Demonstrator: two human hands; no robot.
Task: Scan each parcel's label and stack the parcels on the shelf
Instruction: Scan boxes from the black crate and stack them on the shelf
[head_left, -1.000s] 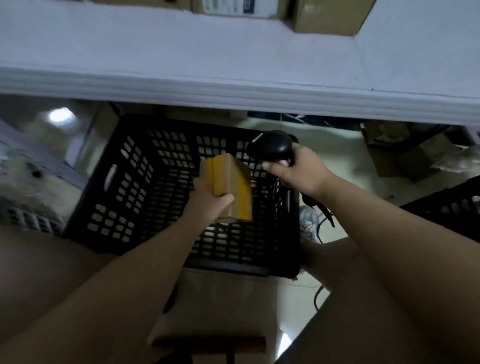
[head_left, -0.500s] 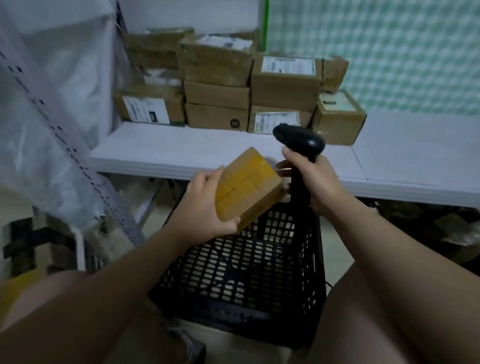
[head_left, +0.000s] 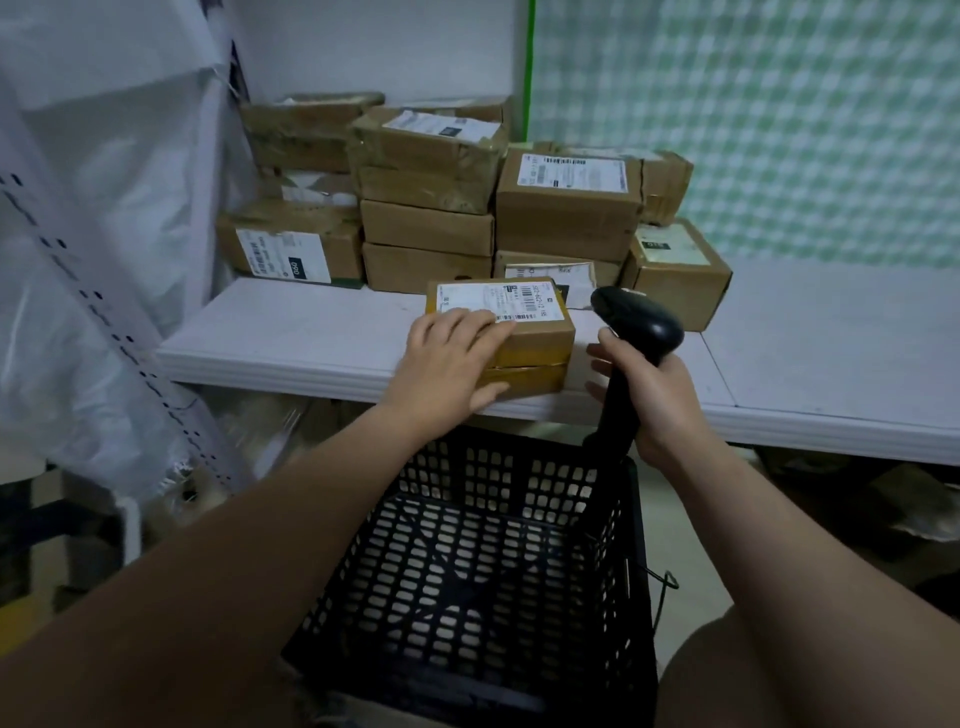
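**A:** Where is the parcel, and what are my hands doing?

**B:** The small brown cardboard parcel bound in yellow tape (head_left: 540, 343) sits at the front edge of the white shelf (head_left: 291, 332), white label (head_left: 498, 301) up; my left hand (head_left: 447, 358) clasps its near corner, fingers on top, thumb on the front; my right hand (head_left: 654, 384) is clenched round the handle of the black handheld scanner (head_left: 641, 322).

**A:** How will it handle?

**B:** Light and stiff, I judge; the tape may be slick; grip opposite sides, off the label.
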